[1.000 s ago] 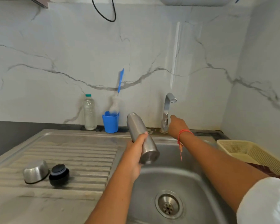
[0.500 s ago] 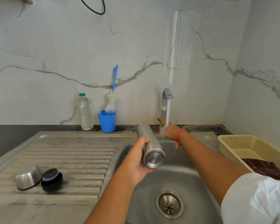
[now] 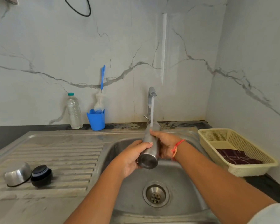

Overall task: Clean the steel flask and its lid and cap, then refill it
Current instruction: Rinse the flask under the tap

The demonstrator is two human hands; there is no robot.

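The steel flask [image 3: 148, 156] is tilted over the sink basin [image 3: 181, 180], its base toward me and its mouth end under the running stream from the tap [image 3: 151, 94]. My left hand [image 3: 132, 157] grips the flask's lower body from the left. My right hand [image 3: 166, 143] holds the flask's upper part from the right, fingers wrapped on it. On the draining board [image 3: 63, 152] at the left lie the steel cap [image 3: 17, 174] on its side and the black lid [image 3: 41, 175] right beside it.
A blue cup [image 3: 96, 119] with a bottle brush [image 3: 102, 88] and a clear plastic bottle [image 3: 74, 111] stand at the back wall. A cream basket [image 3: 233, 138] holding a dark cloth [image 3: 238, 157] sits on the right counter. The drain [image 3: 155, 194] lies below the flask.
Water started running from the tap. My right hand left the tap lever and came onto the flask. The flask moved right, under the stream.
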